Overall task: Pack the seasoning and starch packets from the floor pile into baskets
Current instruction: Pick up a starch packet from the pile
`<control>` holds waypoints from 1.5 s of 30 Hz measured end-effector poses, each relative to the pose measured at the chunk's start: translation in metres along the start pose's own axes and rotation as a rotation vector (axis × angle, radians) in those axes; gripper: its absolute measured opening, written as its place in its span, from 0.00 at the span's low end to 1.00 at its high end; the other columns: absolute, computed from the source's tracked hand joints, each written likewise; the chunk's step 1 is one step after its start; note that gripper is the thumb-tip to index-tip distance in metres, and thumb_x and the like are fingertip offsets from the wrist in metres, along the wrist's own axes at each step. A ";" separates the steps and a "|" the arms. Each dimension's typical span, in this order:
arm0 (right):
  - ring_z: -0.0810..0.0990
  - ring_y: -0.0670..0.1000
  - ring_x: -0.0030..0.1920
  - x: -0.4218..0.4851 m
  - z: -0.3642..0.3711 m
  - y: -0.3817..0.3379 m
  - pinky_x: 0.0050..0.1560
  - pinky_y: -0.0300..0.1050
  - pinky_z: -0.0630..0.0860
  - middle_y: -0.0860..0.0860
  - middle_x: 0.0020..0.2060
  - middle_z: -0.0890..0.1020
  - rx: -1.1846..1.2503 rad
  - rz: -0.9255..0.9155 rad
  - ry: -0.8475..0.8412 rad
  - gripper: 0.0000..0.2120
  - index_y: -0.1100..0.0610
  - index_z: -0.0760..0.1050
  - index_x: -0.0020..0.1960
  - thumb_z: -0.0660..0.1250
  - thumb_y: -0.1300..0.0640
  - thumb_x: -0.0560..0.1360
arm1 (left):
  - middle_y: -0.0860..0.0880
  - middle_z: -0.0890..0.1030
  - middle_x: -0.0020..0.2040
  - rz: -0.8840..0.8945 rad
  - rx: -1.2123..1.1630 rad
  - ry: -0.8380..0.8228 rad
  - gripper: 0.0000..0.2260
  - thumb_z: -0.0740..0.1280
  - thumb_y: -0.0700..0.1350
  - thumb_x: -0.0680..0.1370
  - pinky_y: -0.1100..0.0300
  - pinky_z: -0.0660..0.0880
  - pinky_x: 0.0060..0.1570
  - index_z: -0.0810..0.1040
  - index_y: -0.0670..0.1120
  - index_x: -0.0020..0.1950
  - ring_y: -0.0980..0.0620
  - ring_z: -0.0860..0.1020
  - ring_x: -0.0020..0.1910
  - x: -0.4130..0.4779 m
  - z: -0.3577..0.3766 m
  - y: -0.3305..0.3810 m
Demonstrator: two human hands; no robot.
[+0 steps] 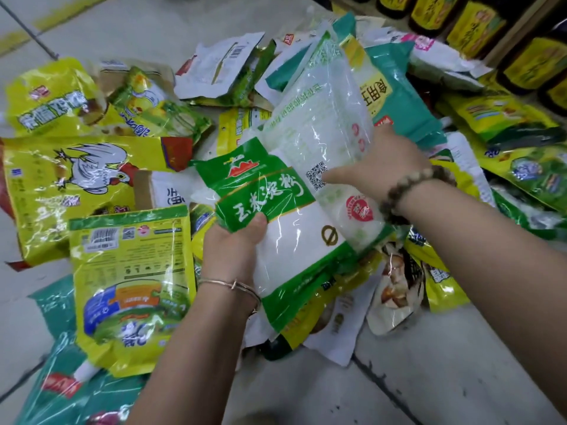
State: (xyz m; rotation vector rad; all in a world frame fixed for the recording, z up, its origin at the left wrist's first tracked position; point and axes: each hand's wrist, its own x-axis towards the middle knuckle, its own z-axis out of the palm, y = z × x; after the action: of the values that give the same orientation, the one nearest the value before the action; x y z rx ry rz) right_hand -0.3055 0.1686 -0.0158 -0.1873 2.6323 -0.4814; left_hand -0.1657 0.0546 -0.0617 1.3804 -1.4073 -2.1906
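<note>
1. Head view looks down on my two hands over the floor pile point(76, 173) of glossy seasoning and starch pouches, spread across the pale floor point(429, 378).
2. My left hand point(236, 243) grips the front-facing starch packet point(294, 240), a green-and-white pouch. My thumb presses down on its green band, and my other fingers are underneath, out of sight.
3. My right hand point(383, 167) holds the back-facing starch packet point(319, 118), which lies partly over the first and tilts up and away from me. My thumb lies flat beside the QR code, and my fingers reach over the right edge. I cannot tell how far they curl behind.
4. Both packets are lifted just above the heap and overlap each other between my hands. No basket shows in this view, so neither is packed yet.
5. These look like soft bags of loose powder. I expect some weight, a sagging middle and a slick film that slides against its neighbour.
6. I judge the best hold to be across the full body, with my palm supporting from below. Pinching only the thin sealed end risks the bag slipping out or the seam straining.
7. Yellow chicken-seasoning pouches point(129, 271) lie close on my left, and dark bottles point(475, 26) stand on a shelf at upper right.
</note>
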 end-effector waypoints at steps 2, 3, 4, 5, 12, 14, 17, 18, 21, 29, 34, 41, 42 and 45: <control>0.73 0.58 0.63 0.008 0.008 -0.005 0.57 0.49 0.72 0.57 0.65 0.71 -0.002 0.046 -0.051 0.46 0.60 0.61 0.69 0.74 0.36 0.62 | 0.51 0.81 0.28 -0.003 -0.008 -0.001 0.07 0.66 0.34 0.75 0.63 0.76 0.25 0.78 0.43 0.40 0.54 0.79 0.24 0.000 0.001 0.001; 0.71 0.58 0.65 0.010 0.013 -0.005 0.59 0.50 0.71 0.57 0.67 0.69 -0.016 0.059 -0.064 0.48 0.60 0.60 0.70 0.74 0.36 0.62 | 0.51 0.81 0.27 -0.002 -0.003 0.002 0.07 0.66 0.34 0.75 0.64 0.75 0.25 0.78 0.43 0.40 0.54 0.79 0.24 0.000 0.002 0.002; 0.70 0.58 0.66 0.013 0.018 -0.005 0.60 0.51 0.71 0.57 0.67 0.69 -0.013 0.069 -0.054 0.49 0.60 0.59 0.71 0.74 0.36 0.62 | 0.52 0.81 0.27 -0.006 -0.005 0.003 0.07 0.67 0.34 0.75 0.64 0.75 0.25 0.78 0.43 0.40 0.54 0.79 0.24 0.001 0.002 0.002; 0.71 0.58 0.65 0.015 0.021 -0.005 0.60 0.50 0.71 0.57 0.66 0.70 0.001 0.084 -0.023 0.48 0.61 0.60 0.70 0.74 0.36 0.62 | 0.52 0.81 0.27 -0.012 -0.009 0.003 0.06 0.67 0.34 0.75 0.64 0.75 0.25 0.78 0.43 0.40 0.54 0.79 0.24 0.001 0.003 0.002; 0.78 0.58 0.49 0.021 0.023 0.009 0.41 0.42 0.68 0.59 0.48 0.80 0.005 0.055 0.160 0.16 0.58 0.75 0.46 0.69 0.44 0.72 | 0.50 0.81 0.27 -0.042 -0.071 -0.007 0.05 0.66 0.33 0.75 0.64 0.76 0.25 0.78 0.42 0.43 0.53 0.78 0.24 0.000 0.005 0.000; 0.75 0.56 0.42 0.014 0.028 0.014 0.39 0.43 0.66 0.60 0.44 0.79 0.014 -0.011 0.246 0.14 0.59 0.76 0.44 0.63 0.48 0.77 | 0.50 0.81 0.28 -0.044 -0.077 -0.015 0.06 0.66 0.33 0.75 0.63 0.76 0.26 0.79 0.42 0.43 0.53 0.79 0.25 0.001 0.004 -0.002; 0.72 0.57 0.41 0.006 0.033 0.019 0.38 0.44 0.63 0.62 0.43 0.80 0.022 -0.096 0.354 0.19 0.62 0.76 0.47 0.56 0.47 0.80 | 0.51 0.82 0.30 -0.041 -0.071 -0.026 0.06 0.66 0.33 0.75 0.63 0.77 0.28 0.79 0.42 0.43 0.53 0.80 0.27 0.003 0.003 -0.003; 0.71 0.56 0.40 0.005 0.033 0.021 0.38 0.44 0.62 0.62 0.42 0.79 0.067 -0.112 0.384 0.20 0.63 0.76 0.47 0.56 0.47 0.81 | 0.51 0.82 0.30 -0.041 -0.068 -0.026 0.06 0.66 0.33 0.75 0.62 0.77 0.29 0.79 0.42 0.43 0.53 0.80 0.27 0.003 0.002 -0.003; 0.72 0.55 0.38 0.007 0.032 0.028 0.39 0.49 0.66 0.59 0.35 0.77 0.333 -0.104 0.410 0.17 0.63 0.78 0.45 0.60 0.50 0.79 | 0.50 0.82 0.30 -0.044 -0.061 -0.027 0.05 0.66 0.33 0.75 0.61 0.78 0.30 0.79 0.42 0.43 0.52 0.80 0.27 0.003 0.001 -0.003; 0.75 0.52 0.32 0.008 0.025 0.050 0.43 0.56 0.77 0.48 0.25 0.76 0.830 0.064 0.413 0.15 0.56 0.75 0.30 0.64 0.55 0.75 | 0.51 0.82 0.30 -0.041 -0.063 -0.004 0.06 0.66 0.33 0.76 0.58 0.79 0.34 0.79 0.43 0.42 0.52 0.80 0.27 0.004 -0.005 -0.004; 0.71 0.42 0.22 0.000 -0.006 0.059 0.29 0.38 0.71 0.43 0.17 0.75 0.974 0.106 0.442 0.17 0.55 0.71 0.30 0.62 0.59 0.78 | 0.51 0.83 0.32 -0.007 -0.087 -0.053 0.07 0.65 0.34 0.76 0.54 0.79 0.41 0.79 0.44 0.42 0.52 0.81 0.31 0.001 0.000 0.002; 0.67 0.40 0.15 -0.026 -0.078 0.040 0.19 0.31 0.63 0.41 0.12 0.69 0.951 0.082 0.542 0.17 0.55 0.67 0.30 0.62 0.58 0.78 | 0.52 0.84 0.35 0.099 -0.155 -0.195 0.07 0.64 0.34 0.76 0.56 0.80 0.37 0.79 0.44 0.45 0.53 0.82 0.33 -0.020 0.025 0.039; 0.66 0.40 0.15 -0.030 -0.093 0.038 0.19 0.32 0.63 0.42 0.12 0.69 0.945 0.075 0.557 0.17 0.55 0.67 0.30 0.62 0.57 0.78 | 0.52 0.84 0.35 0.103 -0.168 -0.212 0.06 0.64 0.35 0.76 0.57 0.80 0.35 0.79 0.44 0.45 0.53 0.82 0.32 -0.026 0.029 0.045; 0.67 0.41 0.16 -0.047 -0.137 0.031 0.22 0.34 0.64 0.43 0.13 0.70 0.940 0.041 0.609 0.17 0.56 0.68 0.30 0.64 0.57 0.77 | 0.52 0.83 0.31 0.139 -0.202 -0.243 0.05 0.65 0.35 0.76 0.60 0.79 0.30 0.77 0.44 0.44 0.54 0.81 0.29 -0.045 0.043 0.068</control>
State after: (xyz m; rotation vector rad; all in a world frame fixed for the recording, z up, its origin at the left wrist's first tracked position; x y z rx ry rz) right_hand -0.3282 0.2493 0.1066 0.3655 2.5912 -1.9116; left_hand -0.1947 0.0714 0.0239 0.9470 -1.2674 -2.3921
